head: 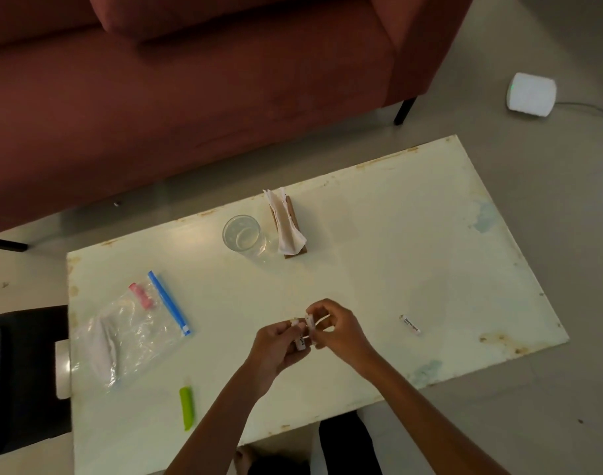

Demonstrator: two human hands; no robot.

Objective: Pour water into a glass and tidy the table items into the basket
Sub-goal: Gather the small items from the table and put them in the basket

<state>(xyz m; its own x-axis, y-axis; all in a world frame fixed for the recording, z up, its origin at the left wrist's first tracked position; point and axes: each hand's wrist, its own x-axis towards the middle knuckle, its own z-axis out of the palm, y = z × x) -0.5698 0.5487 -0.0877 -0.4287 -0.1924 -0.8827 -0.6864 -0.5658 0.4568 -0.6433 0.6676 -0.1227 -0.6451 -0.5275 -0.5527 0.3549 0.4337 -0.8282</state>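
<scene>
Above the middle of the white table (379, 241), my left hand (276, 347) and my right hand (337, 329) meet, both closed on small white labelled sachets (302, 332). Another white sachet (410, 324) lies on the table to the right. A clear drinking glass (242, 234) stands at the far side, next to a wooden napkin holder (286, 225) with white napkins. At the left lies a clear zip bag (128, 332) with a blue seal and something pink inside. A green clip (186, 407) lies near the front edge. No basket is in view.
A dark red sofa (190, 97) runs along the far side of the table. A white device with a green light (531, 94) sits on the floor at the right. A dark chair (29, 371) stands at the table's left end. My legs (348, 443) show below the front edge.
</scene>
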